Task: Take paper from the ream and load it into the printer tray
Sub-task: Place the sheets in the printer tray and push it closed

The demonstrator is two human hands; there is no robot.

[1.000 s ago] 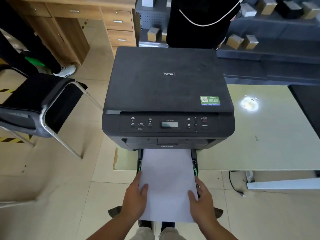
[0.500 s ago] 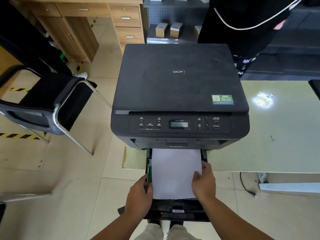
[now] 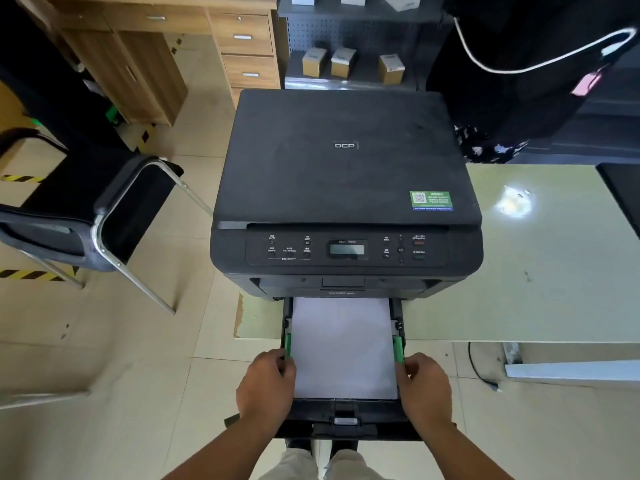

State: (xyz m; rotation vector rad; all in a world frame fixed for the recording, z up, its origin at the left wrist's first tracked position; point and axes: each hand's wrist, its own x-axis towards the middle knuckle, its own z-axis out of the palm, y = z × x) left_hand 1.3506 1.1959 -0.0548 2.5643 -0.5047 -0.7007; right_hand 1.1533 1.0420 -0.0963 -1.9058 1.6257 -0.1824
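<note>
One printer [image 3: 346,174]. One tray [image 3: 346,419] pulled out below printer, two green guides [image 3: 399,348]. Behind printer: three small boxes [image 3: 346,62]. Left of printer: one chair [image 3: 100,209]. Two hands [image 3: 266,384] at tray.

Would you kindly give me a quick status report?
Both hands, left hand and right hand, at green side guides. Paper flat in open tray. Nothing obstructing.

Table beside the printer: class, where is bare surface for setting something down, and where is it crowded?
Free: the pale green table right of the printer, up to a dark object at its far right edge. Crowded: the open paper tray, holding paper, with the left hand and right hand at its green guides.
</note>
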